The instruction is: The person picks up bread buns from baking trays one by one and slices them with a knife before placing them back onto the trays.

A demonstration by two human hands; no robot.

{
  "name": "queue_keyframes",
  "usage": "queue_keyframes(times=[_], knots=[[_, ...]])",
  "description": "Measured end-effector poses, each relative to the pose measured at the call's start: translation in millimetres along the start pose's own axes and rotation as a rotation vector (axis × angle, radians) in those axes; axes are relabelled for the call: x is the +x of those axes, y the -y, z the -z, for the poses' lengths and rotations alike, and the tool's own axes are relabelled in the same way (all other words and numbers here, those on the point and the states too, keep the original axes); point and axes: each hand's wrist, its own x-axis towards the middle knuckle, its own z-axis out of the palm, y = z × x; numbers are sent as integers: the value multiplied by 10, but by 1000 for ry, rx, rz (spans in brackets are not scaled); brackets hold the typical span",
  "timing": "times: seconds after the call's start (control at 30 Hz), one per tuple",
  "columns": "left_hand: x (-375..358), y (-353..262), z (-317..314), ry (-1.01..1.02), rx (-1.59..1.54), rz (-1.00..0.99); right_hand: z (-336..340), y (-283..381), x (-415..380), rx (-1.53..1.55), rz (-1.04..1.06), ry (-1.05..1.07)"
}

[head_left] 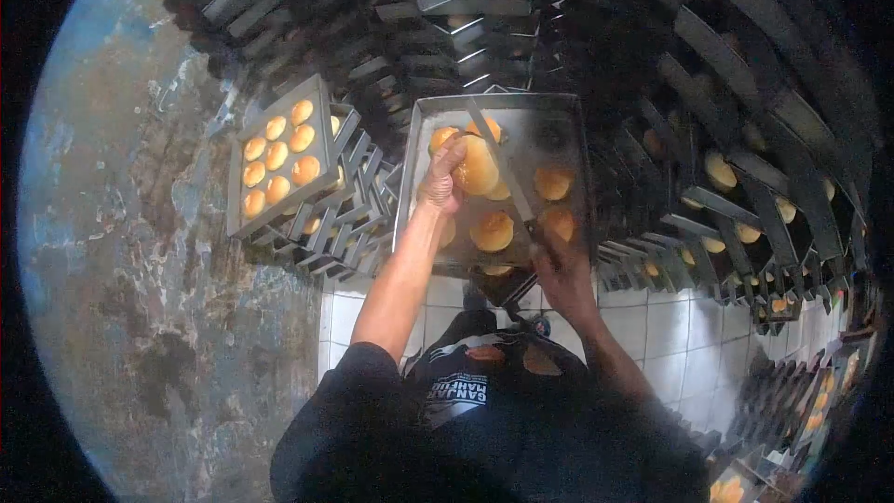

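Note:
My left hand [442, 184] grips a round golden bun [479, 170], raised over a dark metal baking tray [540, 114]. In my right hand [562, 266] is a long knife [504, 164], its blade slanting up and left across the tray and overlapping the bun's right edge. The knife's handle lies in my closed fingers. Several browned buns sit on the tray; one bun [492, 231] is below the held one and another bun [553, 183] is to its right. Some of the buns at the left are partly hidden behind my left hand and forearm.
At the left, a tray of buns [277, 156] tops a crisscrossed stack of trays. Tall stacks of dark trays [717, 210], several with buns, curve around the back and right. White floor tiles [661, 328] lie below; a stained grey surface [177, 307] fills the left.

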Motion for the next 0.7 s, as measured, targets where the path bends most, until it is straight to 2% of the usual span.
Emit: queue_keyframes(times=[0.03, 0.17, 0.23, 0.37, 0.4, 0.47, 0.5, 0.53, 0.57, 0.63, 0.7], knots=[[-6, 11, -43, -16, 14, -22, 4, -6, 28, 1, -43, -5], [76, -21, 211, -9, -93, -3, 45, 9, -71, 61, -4, 13], [16, -66, 208, 7, -107, 42, 21, -123, -78, 14, 201, -18], [-96, 136, -8, 39, 3, 88, 71, -28, 104, -6, 134, -40], [-99, 141, -20, 43, 4, 92, 89, 2, 189, 53, 64, 19], [-63, 78, -23, -111, -39, 84, 125, 79, 199, 115, 4, 76], [-35, 4, 33, -111, -38, 80, 175, 154, 88, 91, -36, 86], [-9, -97, 126, -14, -93, 86, 203, 175, -2, 65, -78, 99], [5, -143, 196, 81, -150, 88, 193, 93, -39, 62, -76, 106], [-72, -101, 220, 58, -84, 102, 138, -39, -102, 31, 134, 41], [-107, 3, 172, 45, 47, 139, 111, -37, 6, 12, 109, 28]])
